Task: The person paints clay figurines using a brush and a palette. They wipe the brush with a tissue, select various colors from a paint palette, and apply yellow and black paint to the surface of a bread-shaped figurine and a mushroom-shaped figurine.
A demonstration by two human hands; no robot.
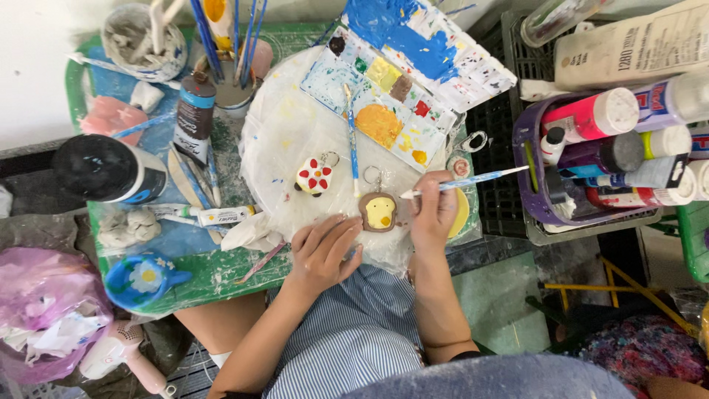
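Right hand (434, 214) pinches a thin blue-handled paintbrush (465, 179), left hand (325, 251) rests loosely curled beside the brown toast-shaped clay keychain (378, 212), its yellow centre painted, details seemingly left.

left hand (323, 251) flat, palm down, fingers together pointing up-right, resting on surface. right hand (432, 214) curled in pinch grip, thumb + fingers closed, knuckles up. both forearms bare, angled in from bottom, l & r hands near each other, not touching.
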